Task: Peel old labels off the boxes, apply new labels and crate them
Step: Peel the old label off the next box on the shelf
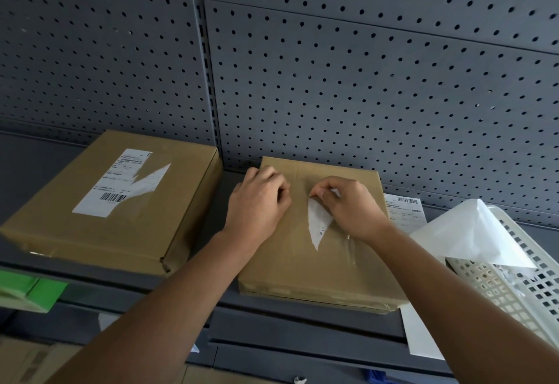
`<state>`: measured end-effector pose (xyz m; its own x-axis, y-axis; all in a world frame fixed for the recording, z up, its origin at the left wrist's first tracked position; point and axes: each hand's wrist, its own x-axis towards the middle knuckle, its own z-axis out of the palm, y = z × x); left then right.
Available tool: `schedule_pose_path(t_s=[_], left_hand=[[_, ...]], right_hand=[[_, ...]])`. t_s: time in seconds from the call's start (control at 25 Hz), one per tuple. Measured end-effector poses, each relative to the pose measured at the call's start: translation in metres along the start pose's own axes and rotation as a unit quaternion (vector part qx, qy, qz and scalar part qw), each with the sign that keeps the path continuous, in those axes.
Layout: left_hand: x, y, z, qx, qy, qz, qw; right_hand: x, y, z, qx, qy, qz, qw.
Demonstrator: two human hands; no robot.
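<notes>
Pinching the torn label remnant (pixel 319 223) between thumb and fingertips of my right hand (pixel 348 208), I rest my left hand (pixel 260 202), fingers curled and empty, beside it on the box (pixel 287 262) on the shelf (pixel 272 314).

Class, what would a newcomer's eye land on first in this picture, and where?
Centre: the right hand pinches a torn white label scrap on the middle box, the left hand resting curled beside it. On the left, a second box bears a half-torn label; a white basket sits at right.
</notes>
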<state>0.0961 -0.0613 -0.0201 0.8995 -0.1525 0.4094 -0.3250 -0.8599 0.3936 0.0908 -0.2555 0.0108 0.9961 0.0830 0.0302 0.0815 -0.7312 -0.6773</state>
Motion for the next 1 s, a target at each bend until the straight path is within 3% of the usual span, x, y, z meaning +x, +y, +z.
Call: schedule_pose_path(t_s=[0.16,0.32,0.52,0.76,1.0], left_hand=[[-0.001,-0.001,0.0,0.001,-0.007,-0.003,1.0],[-0.001,0.0,-0.001,-0.004,-0.006,-0.002,1.0],[0.0,0.0,-0.001,-0.001,-0.006,-0.003,1.0],[-0.001,0.001,-0.001,0.003,-0.009,0.0,1.0],[0.0,0.0,-0.001,0.006,-0.004,-0.002,1.0]], right_hand=[[-0.002,-0.002,0.001,-0.05,-0.021,-0.02,0.998],[-0.003,0.003,-0.011,0.022,-0.016,-0.033,0.999],[0.005,0.007,-0.007,-0.055,-0.027,-0.118,0.991],[0.004,0.005,-0.002,-0.091,-0.035,-0.1,0.99],[0.001,0.003,-0.004,-0.012,-0.013,-0.048,0.999]])
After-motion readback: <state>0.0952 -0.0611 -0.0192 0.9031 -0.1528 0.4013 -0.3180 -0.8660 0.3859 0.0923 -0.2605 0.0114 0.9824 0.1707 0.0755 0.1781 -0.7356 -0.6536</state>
